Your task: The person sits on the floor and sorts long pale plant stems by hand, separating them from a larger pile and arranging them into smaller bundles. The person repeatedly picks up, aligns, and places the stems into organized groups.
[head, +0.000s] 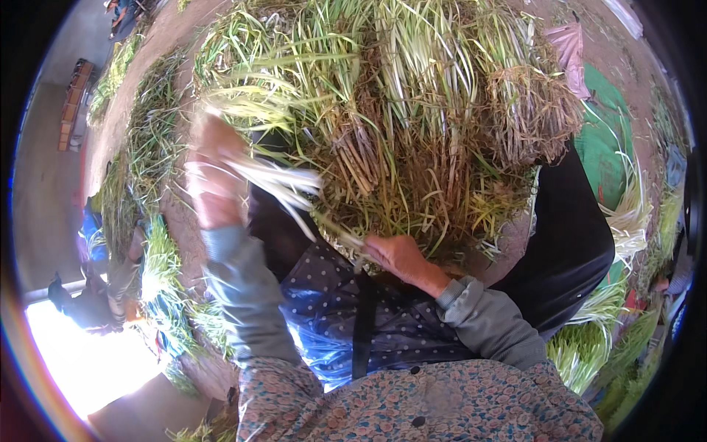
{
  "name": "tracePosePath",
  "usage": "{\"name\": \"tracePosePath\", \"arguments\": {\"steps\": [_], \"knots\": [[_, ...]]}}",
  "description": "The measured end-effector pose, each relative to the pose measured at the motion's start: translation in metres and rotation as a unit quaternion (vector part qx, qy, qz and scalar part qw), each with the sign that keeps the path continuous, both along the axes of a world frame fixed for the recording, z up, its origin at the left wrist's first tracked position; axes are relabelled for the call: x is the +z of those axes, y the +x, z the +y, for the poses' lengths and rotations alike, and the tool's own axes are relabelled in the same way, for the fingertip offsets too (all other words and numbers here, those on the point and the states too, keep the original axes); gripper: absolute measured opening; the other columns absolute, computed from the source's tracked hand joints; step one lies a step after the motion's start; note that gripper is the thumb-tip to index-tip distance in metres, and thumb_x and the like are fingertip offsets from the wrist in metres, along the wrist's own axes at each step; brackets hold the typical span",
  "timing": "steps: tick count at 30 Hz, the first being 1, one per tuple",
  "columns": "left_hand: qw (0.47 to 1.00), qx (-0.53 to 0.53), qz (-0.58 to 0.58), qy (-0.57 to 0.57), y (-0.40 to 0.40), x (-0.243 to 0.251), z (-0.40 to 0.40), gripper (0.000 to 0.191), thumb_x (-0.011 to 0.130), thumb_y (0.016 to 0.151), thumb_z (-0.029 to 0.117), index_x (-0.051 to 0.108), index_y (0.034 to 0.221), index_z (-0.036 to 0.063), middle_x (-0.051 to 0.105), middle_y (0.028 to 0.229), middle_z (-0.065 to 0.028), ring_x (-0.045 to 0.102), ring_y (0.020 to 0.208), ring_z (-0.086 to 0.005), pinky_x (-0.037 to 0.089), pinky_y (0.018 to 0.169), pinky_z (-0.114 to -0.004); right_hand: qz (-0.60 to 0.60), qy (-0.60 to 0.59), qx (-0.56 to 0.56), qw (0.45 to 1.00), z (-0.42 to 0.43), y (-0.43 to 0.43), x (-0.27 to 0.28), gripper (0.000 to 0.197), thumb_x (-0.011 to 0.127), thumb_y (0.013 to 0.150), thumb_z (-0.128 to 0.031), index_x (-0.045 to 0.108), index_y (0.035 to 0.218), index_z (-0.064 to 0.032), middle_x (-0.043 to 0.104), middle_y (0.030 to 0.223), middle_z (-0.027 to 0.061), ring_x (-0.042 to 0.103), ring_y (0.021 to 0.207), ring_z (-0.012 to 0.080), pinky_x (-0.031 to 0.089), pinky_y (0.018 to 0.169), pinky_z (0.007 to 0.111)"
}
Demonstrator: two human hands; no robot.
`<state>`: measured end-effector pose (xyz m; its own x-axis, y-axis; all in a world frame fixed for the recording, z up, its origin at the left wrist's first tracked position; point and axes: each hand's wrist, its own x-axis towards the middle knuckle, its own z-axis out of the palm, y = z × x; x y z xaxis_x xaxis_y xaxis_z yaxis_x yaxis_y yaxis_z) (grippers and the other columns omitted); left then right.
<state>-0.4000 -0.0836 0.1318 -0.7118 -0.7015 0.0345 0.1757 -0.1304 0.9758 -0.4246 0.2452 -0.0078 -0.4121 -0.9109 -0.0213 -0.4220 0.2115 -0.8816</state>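
Observation:
My left hand (221, 138), blurred by motion, is closed around a bunch of pale-stemmed leafy stalks (281, 179), with white stems pointing right and yellow-green leaves above. My right hand (406, 259) is over my lap, its fingers pinched on a thin stalk (345, 236) that slants up to the left. Before me lies a large heap of long green stalks (431, 72) with brown, dry outer leaves and roots towards me. A blue polka-dot apron (331, 309) covers my lap.
More stalks lie on the dirt floor at left (154, 110). Cleaned white-stemmed stalks (629, 226) and a green sheet (602, 143) are at right. A pink cloth (569, 52) touches the heap. Other people are at the far left and right edges.

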Motion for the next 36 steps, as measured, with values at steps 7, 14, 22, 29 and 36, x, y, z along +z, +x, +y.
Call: {"name": "tracePosePath", "arguments": {"steps": [7, 14, 22, 29, 36], "knots": [[0.857, -0.309, 0.283, 0.300, -0.044, 0.100, 0.021, 0.061, 0.048, 0.092, 0.023, 0.018, 0.142, 0.0031, 0.039, 0.056, 0.0018, 0.036, 0.043, -0.0050, 0.036, 0.042, -0.020, -0.059, 0.111, 0.109, 0.986, 0.002, -0.025, 0.007, 0.052, 0.053, 0.087, -0.042, 0.045, 0.127, -0.0095, 0.062, 0.094, 0.0190, 0.062, 0.086, 0.0327, 0.047, 0.075, 0.045], [0.711, -0.237, 0.252, 0.613, -0.024, -0.061, 0.106, 0.038, 0.043, 0.096, 0.014, 0.034, 0.129, -0.0009, 0.036, 0.052, 0.0077, 0.034, 0.040, -0.0033, 0.029, 0.032, -0.019, -0.083, 0.028, -0.262, 0.961, -0.005, -0.100, -0.012, 0.021, 0.050, 0.091, -0.022, 0.059, 0.093, -0.0029, 0.063, 0.070, 0.0120, 0.064, 0.061, 0.0239, 0.051, 0.055, 0.035], [0.907, -0.021, -0.125, 0.403, -0.036, -0.069, 0.163, 0.024, 0.049, 0.092, 0.018, 0.054, 0.108, 0.0016, 0.033, 0.055, 0.0064, 0.033, 0.046, -0.0060, 0.027, 0.043, -0.020, -0.046, 0.119, -0.268, 0.955, -0.016, -0.145, -0.032, 0.021, 0.055, 0.088, -0.018, 0.058, 0.088, 0.0028, 0.056, 0.058, 0.0092, 0.056, 0.043, 0.0176, 0.046, 0.045, 0.033], [0.936, -0.058, -0.218, 0.270, -0.034, -0.070, 0.168, 0.025, 0.057, 0.087, 0.023, 0.064, 0.105, 0.0069, 0.036, 0.050, 0.0076, 0.032, 0.039, -0.0038, 0.021, 0.036, -0.020, -0.389, -0.011, -0.132, 0.912, 0.024, -0.092, 0.057, 0.016, 0.058, 0.086, -0.017, 0.054, 0.085, -0.0010, 0.051, 0.059, -0.0009, 0.048, 0.046, 0.0051, 0.038, 0.040, 0.021], [0.934, -0.052, -0.257, 0.242, -0.043, -0.077, 0.188, 0.011, 0.067, 0.079, 0.018, 0.059, 0.073, 0.0112, 0.044, 0.057, 0.0092, 0.035, 0.042, -0.0001, 0.025, 0.039, -0.017, -0.178, -0.028, -0.071, 0.981, 0.027, -0.058, 0.045, 0.024, 0.064, 0.081, -0.017, 0.051, 0.089, 0.0014, 0.058, 0.064, 0.0140, 0.055, 0.050, 0.0256, 0.045, 0.051, 0.036]]}}
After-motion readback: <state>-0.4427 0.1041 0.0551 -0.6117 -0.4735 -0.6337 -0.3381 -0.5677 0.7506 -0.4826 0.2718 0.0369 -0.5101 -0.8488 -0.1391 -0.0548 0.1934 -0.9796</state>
